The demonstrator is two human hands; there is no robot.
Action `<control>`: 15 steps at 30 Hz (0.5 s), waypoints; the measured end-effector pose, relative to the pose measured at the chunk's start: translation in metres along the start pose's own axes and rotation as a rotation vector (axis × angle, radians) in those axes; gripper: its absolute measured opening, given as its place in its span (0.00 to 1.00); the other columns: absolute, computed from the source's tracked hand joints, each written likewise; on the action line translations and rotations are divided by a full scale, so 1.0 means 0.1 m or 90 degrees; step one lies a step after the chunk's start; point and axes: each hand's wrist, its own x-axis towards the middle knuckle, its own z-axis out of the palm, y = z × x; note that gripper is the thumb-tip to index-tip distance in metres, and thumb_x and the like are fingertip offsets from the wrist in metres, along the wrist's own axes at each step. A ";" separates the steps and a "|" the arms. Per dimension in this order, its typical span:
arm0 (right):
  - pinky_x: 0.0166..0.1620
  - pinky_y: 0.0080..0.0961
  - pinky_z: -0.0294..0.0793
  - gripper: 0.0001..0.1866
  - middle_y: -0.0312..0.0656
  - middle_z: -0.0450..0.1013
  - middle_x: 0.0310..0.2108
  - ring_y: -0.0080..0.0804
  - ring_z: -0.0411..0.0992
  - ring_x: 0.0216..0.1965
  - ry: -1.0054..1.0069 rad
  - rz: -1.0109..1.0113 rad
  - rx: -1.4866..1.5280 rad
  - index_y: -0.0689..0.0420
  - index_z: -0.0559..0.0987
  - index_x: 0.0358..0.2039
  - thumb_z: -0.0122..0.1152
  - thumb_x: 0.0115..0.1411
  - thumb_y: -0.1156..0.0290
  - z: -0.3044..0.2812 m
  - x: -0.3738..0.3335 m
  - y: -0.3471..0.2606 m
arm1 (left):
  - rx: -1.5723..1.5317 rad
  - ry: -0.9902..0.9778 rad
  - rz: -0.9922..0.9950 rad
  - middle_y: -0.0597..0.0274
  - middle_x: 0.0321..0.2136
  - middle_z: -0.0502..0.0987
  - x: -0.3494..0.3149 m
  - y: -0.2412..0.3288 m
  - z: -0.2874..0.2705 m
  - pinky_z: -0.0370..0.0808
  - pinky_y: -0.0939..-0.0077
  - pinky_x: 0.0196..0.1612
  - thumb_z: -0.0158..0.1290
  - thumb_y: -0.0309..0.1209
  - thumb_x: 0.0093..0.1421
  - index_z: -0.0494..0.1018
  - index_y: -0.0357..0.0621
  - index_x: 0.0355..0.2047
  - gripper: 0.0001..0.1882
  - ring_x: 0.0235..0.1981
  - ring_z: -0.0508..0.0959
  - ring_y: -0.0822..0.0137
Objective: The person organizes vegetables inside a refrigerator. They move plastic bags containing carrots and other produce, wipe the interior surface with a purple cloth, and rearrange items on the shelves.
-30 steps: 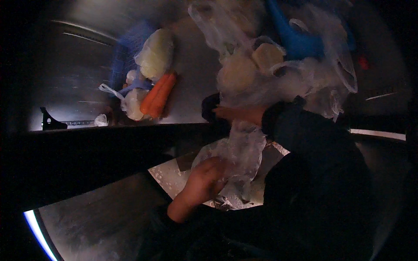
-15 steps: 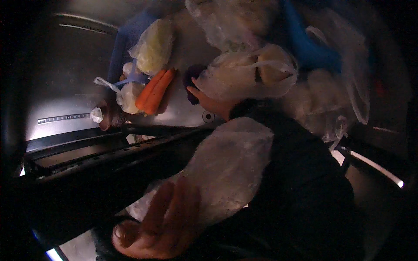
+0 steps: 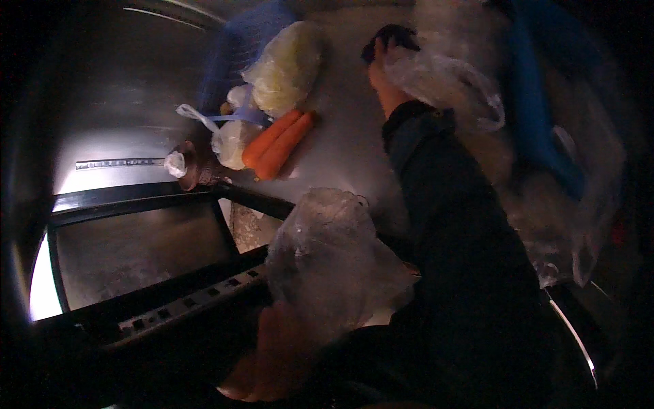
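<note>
My right hand (image 3: 383, 78) reaches to the far part of the metal-walled space, fingers around a dark purple, rounded vegetable (image 3: 392, 39). Its exact kind is too dark to make out. Beside that hand lies a clear plastic bag (image 3: 446, 78) with pale contents. Close to me, my left hand (image 3: 276, 354) holds another clear plastic bag (image 3: 327, 255), crumpled and bulging; what is in it cannot be told. Shadow hides part of the left fingers. Two carrots (image 3: 279, 144) lie side by side left of my right arm, near a bagged pale-green cabbage (image 3: 286, 68).
A blue basket (image 3: 228, 58) stands at the far left, with a small tied bag (image 3: 233, 142) of pale items near it. A brownish object (image 3: 194, 167) sits by the left wall. On the right are a blue bag (image 3: 535, 116) and several filled clear bags. A dark frame (image 3: 170, 310) crosses the near left.
My right hand has moved farther away with the purple vegetable. The bag in my left hand now stands more upright. The whole view has shifted.
</note>
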 end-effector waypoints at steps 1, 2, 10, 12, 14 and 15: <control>0.61 0.55 0.50 0.27 0.49 0.49 0.65 0.54 0.54 0.61 0.043 0.013 0.034 0.45 0.63 0.61 0.46 0.59 0.63 0.20 0.18 0.10 | -0.004 0.010 0.000 0.63 0.35 0.77 0.01 -0.01 0.01 0.59 0.63 0.45 0.46 0.35 0.58 0.74 0.50 0.38 0.11 0.38 0.76 0.69; 0.61 0.55 0.49 0.27 0.50 0.49 0.64 0.54 0.52 0.62 0.059 0.001 0.040 0.45 0.64 0.60 0.47 0.58 0.64 0.39 0.31 0.14 | -0.007 0.014 0.001 0.63 0.34 0.77 0.04 -0.01 0.01 0.59 0.63 0.45 0.46 0.35 0.58 0.74 0.50 0.37 0.11 0.37 0.76 0.69; 0.59 0.50 0.54 0.24 0.46 0.58 0.60 0.49 0.57 0.58 -0.016 -0.305 0.055 0.47 0.73 0.52 0.53 0.51 0.69 0.65 0.07 -0.04 | -0.048 0.084 -0.014 0.64 0.32 0.76 0.10 0.07 0.30 0.60 0.65 0.42 0.46 0.35 0.58 0.73 0.49 0.35 0.09 0.35 0.75 0.69; 0.58 0.48 0.56 0.22 0.45 0.61 0.58 0.45 0.59 0.57 0.071 -0.332 0.147 0.47 0.75 0.49 0.52 0.52 0.71 0.75 -0.01 -0.21 | -0.024 0.093 -0.006 0.64 0.31 0.76 0.20 0.08 0.14 0.60 0.65 0.42 0.46 0.35 0.58 0.73 0.49 0.34 0.08 0.34 0.75 0.70; 0.58 0.46 0.56 0.23 0.44 0.60 0.59 0.43 0.60 0.57 -0.057 -0.447 0.086 0.46 0.74 0.51 0.51 0.53 0.72 0.44 -0.51 -0.52 | -0.032 0.070 -0.029 0.64 0.31 0.76 0.14 0.13 0.18 0.61 0.66 0.41 0.46 0.35 0.58 0.72 0.49 0.34 0.08 0.33 0.75 0.70; 0.59 0.46 0.56 0.22 0.44 0.60 0.59 0.43 0.60 0.56 -0.063 -0.451 0.096 0.45 0.74 0.51 0.51 0.53 0.72 0.39 -0.62 -0.47 | -0.037 0.085 -0.027 0.64 0.31 0.76 0.17 0.15 0.20 0.61 0.66 0.41 0.46 0.35 0.58 0.72 0.49 0.34 0.08 0.33 0.75 0.70</control>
